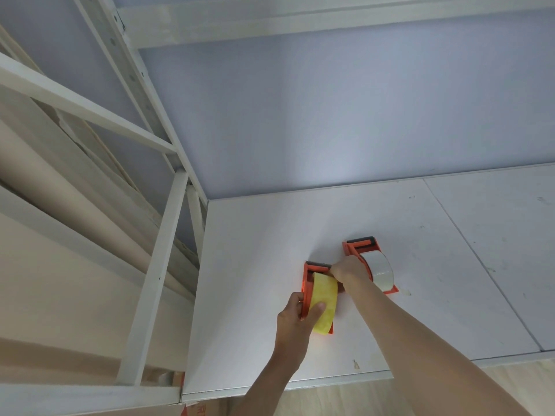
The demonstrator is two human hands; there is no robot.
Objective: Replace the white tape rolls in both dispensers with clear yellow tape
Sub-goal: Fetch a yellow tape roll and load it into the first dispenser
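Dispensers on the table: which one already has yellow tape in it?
The nearer orange dispenser, gripped by the left hand, carries the yellow roll. The farther dispenser holds a white roll.

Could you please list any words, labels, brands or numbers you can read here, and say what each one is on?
No text can be read.
Red print on the cardboard box under the shelf edge: cut off and too blurred to read.
No print shows on the yellow tape roll, white tape roll or dispensers.

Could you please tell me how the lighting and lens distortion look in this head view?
Head view: soft, even light, with a bright patch on the wall behind the table; wide-angle bending tilts the shelf frame; glare on the white tape roll; faint shadows by both dispensers.
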